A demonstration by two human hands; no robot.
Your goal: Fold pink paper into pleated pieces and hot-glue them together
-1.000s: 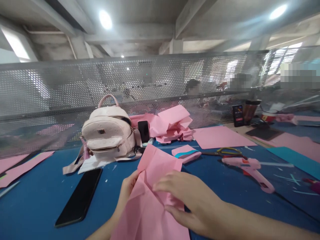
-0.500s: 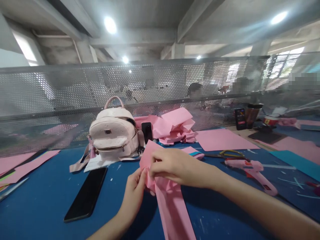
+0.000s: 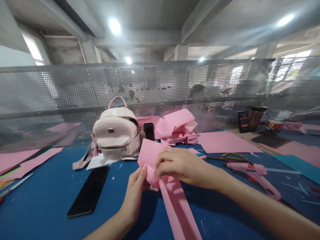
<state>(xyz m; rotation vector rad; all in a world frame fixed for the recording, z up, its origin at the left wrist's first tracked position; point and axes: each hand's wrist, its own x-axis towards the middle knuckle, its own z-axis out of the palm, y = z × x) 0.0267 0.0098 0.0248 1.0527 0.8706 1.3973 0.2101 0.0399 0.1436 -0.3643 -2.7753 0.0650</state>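
Both hands hold a folded pink paper piece [image 3: 172,196] above the blue table [image 3: 45,200]. My left hand [image 3: 136,193] pinches its left edge from below, fingers closed on the paper. My right hand [image 3: 180,165] curls over the top of the fold and grips it. The paper's upper flap [image 3: 148,155] stands up behind my fingers, and a long narrow strip of it runs down toward the bottom edge of the view.
A black phone [image 3: 88,195] lies left of my hands. Behind stand a pale pink backpack [image 3: 116,136] and a heap of pink paper [image 3: 177,128]. A pink glue gun [image 3: 255,173], scissors [image 3: 230,156] and a flat pink sheet [image 3: 225,141] lie to the right. A perforated metal screen [image 3: 75,90] closes the back.
The paper went from a wide sheet pressed flat to a narrow folded strip lifted off the table. My right hand moved up and left onto the fold, and my left hand closed on its edge.
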